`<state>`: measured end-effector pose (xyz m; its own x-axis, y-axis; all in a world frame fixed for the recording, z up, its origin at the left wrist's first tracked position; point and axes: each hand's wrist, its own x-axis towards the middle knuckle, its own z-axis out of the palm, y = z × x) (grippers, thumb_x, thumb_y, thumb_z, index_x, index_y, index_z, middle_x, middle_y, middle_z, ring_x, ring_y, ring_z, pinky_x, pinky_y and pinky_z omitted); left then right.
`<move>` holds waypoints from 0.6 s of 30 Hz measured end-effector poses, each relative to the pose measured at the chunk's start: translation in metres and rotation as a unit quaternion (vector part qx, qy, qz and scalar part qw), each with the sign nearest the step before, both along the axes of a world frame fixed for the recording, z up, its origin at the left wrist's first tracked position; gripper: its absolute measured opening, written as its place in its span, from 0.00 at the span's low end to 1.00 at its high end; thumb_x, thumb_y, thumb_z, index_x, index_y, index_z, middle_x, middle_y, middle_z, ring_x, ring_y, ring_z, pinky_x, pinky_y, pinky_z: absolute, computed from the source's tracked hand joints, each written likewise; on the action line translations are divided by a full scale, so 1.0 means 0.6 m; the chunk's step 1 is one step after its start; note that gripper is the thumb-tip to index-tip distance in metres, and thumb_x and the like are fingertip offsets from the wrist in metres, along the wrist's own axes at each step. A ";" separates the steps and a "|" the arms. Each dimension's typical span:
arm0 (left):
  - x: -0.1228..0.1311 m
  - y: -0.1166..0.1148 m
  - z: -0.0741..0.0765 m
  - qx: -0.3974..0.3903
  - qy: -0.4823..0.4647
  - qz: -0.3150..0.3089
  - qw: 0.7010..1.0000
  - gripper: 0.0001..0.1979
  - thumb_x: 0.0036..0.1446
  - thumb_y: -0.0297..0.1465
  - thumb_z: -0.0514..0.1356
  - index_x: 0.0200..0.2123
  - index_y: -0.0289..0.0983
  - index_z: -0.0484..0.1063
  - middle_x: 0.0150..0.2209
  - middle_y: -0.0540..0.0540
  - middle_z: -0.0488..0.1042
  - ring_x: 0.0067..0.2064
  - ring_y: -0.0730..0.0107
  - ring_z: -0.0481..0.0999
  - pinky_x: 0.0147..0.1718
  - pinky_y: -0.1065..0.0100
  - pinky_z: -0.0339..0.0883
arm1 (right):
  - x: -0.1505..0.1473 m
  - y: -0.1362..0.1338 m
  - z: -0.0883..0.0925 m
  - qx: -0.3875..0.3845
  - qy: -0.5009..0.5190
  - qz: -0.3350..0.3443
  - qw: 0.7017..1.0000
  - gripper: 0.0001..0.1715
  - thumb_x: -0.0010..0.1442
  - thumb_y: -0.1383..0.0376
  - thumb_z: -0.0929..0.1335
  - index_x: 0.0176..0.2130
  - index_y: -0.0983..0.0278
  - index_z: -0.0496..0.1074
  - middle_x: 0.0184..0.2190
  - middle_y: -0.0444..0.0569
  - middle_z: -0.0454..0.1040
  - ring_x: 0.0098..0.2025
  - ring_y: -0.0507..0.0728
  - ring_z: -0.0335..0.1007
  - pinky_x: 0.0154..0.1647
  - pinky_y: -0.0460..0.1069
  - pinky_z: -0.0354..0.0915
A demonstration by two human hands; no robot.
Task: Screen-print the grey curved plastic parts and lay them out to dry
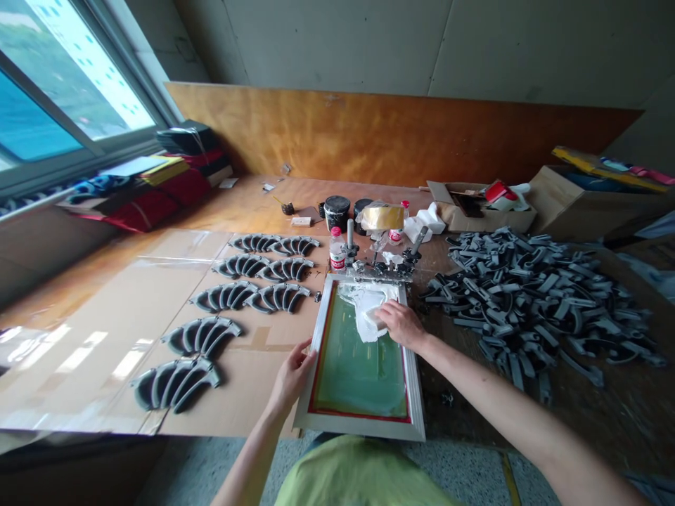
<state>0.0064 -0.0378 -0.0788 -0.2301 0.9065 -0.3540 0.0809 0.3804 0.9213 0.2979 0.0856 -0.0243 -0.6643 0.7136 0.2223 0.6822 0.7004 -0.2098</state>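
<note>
A screen printing frame (420, 400) with a green mesh (351, 386) and a red inner border lies in front of me. At its far end it meets a metal hinge clamp (380, 274). My left hand (295, 371) grips the frame's left edge, thumb on top; some fingers are hidden. On the upper part of the mesh, my right hand (401, 323) presses a crumpled white cloth (368, 316), its fingers closed on the cloth's right side. White smears surround the cloth at the mesh's far end.
Rows of curved grey plastic parts (203, 336) lie on cardboard (253, 393) to the left. A large heap of similar parts (538, 302) is at right. Behind the clamp stand a red-capped bottle (337, 249), a black tub (337, 211) and a tape roll (382, 216). Cardboard boxes (569, 204) stand back right.
</note>
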 end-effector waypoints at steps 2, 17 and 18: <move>0.001 -0.001 0.010 -0.010 -0.011 0.003 1.000 0.37 0.46 0.53 0.63 0.53 0.35 0.71 0.25 0.52 0.71 0.27 0.70 0.70 0.24 0.72 0.62 | 0.007 -0.016 -0.007 -0.001 0.005 0.032 0.999 0.17 0.57 0.80 0.62 0.38 0.64 0.75 0.35 0.51 0.75 0.42 0.57 0.67 0.42 0.49 0.64; -0.025 0.056 0.210 0.082 -0.056 -0.013 0.995 0.26 0.52 0.52 0.61 0.43 0.38 0.78 0.44 0.43 0.78 0.42 0.58 0.76 0.38 0.65 0.71 | 0.064 0.134 0.079 -0.008 0.082 -0.273 0.959 0.22 0.64 0.57 0.65 0.57 0.56 0.70 0.41 0.50 0.78 0.39 0.59 0.73 0.40 0.50 0.65; -0.022 0.072 0.221 0.122 -0.082 -0.017 0.989 0.26 0.52 0.52 0.60 0.44 0.38 0.77 0.44 0.42 0.78 0.42 0.59 0.76 0.38 0.65 0.71 | 0.084 0.123 0.065 -0.013 0.087 -0.296 0.951 0.19 0.65 0.59 0.63 0.52 0.58 0.72 0.39 0.50 0.78 0.38 0.59 0.73 0.38 0.50 0.64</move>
